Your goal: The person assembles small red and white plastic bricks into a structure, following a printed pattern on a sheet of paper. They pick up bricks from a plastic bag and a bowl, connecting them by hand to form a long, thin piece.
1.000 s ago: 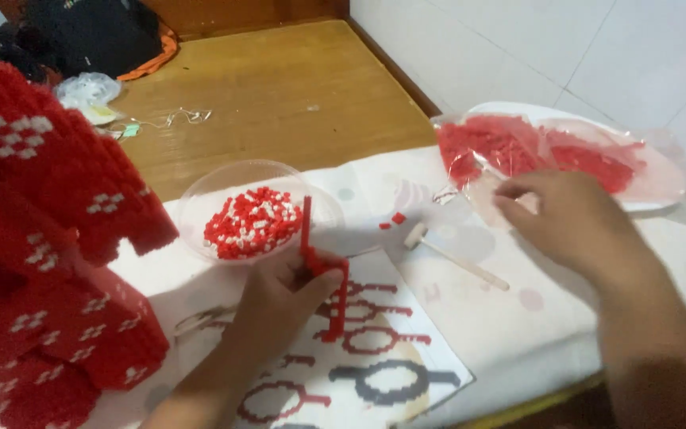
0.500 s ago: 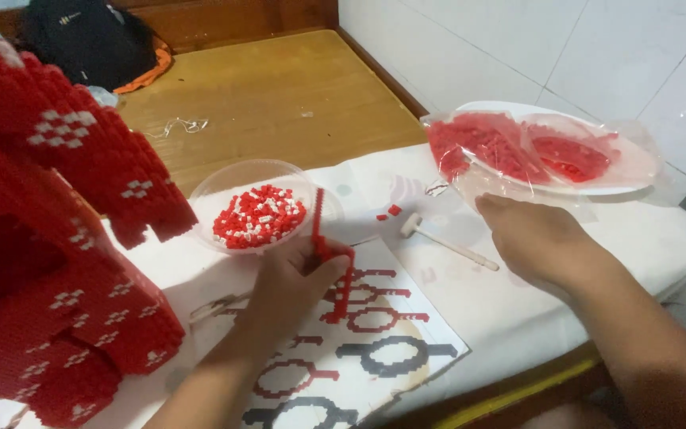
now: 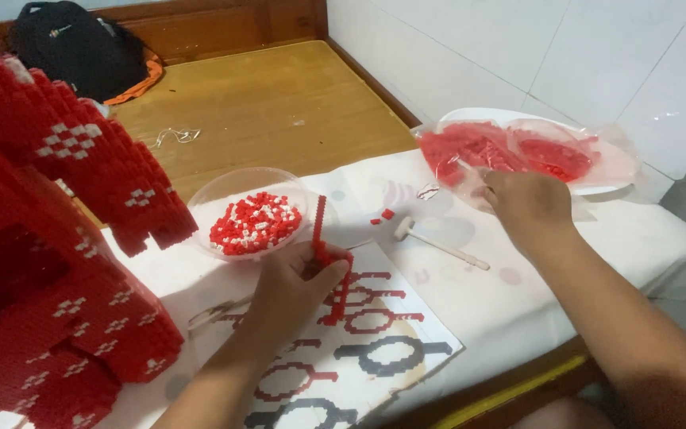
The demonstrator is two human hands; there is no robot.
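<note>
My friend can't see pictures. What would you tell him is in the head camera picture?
A person's left hand holds a thin red brick strip over a printed pattern sheet. Their right hand touches a plastic bag of red pieces on a white plate. A clear bowl of red bricks sits between.

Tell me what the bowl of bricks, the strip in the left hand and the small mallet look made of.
Bowl: clear thin plastic, glossy; the cloth shows through its wall.
Bricks: likely hard moulded plastic, red and white, tiny uniform blocks.
Strip in the left hand: the same red bricks joined, so plastic too.
Mallet: white, smooth, probably plastic; too small to be sure.
</note>
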